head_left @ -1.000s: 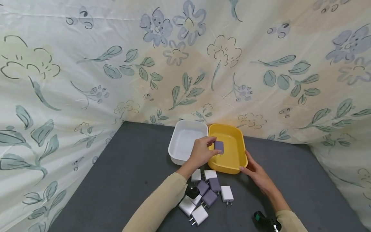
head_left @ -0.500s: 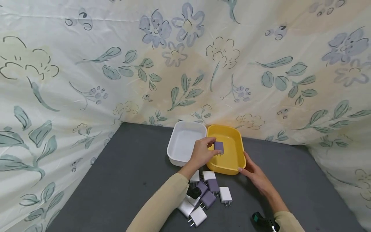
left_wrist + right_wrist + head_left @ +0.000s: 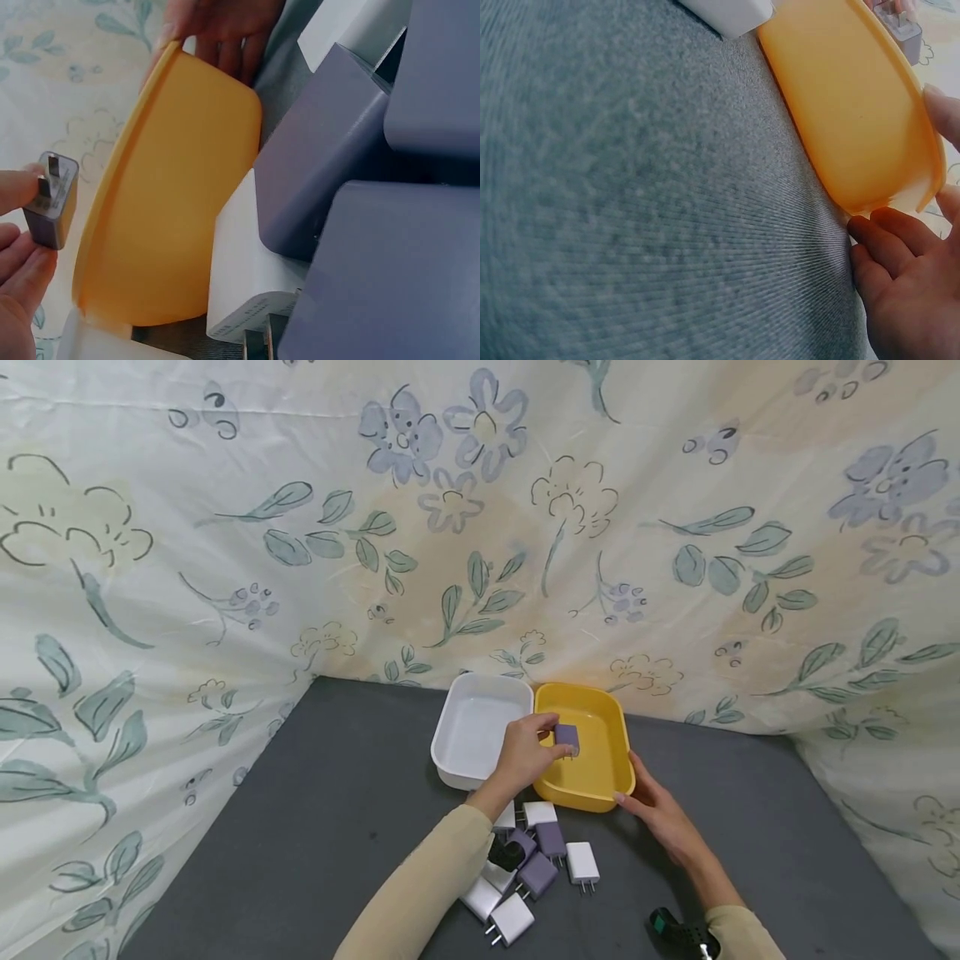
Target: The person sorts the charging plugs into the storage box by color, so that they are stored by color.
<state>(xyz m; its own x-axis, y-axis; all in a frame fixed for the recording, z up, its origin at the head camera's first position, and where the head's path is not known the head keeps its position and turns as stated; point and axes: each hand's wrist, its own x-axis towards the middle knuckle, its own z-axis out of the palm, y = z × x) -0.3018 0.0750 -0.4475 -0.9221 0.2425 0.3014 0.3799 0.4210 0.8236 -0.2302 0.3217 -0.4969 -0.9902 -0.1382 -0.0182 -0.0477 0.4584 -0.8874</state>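
My left hand [image 3: 523, 750] pinches a purple plug-in charger [image 3: 567, 739] between thumb and fingertips, over the yellow tray [image 3: 627, 747]. Its two metal prongs [image 3: 49, 176] show in the left wrist view, and in the head view they point down. At the tray's front right corner my right hand [image 3: 663, 810] holds the wall, thumb on the front side and fingers along the right side. In front of the trays lies a loose pile of purple chargers [image 3: 537, 874] and white chargers [image 3: 512, 918]; the left wrist and sleeve cover part of it.
A white tray [image 3: 442, 760] stands against the yellow tray's left side, partly behind the left hand. One white charger [image 3: 582, 862] lies at the pile's right edge. Floral cloth [image 3: 420, 568] hangs behind the dark grey tabletop [image 3: 337, 802].
The whole head view shifts slightly. The left hand keeps the purple charger over the yellow tray, and the charger rises very slightly relative to it. The right hand stays on the tray corner.
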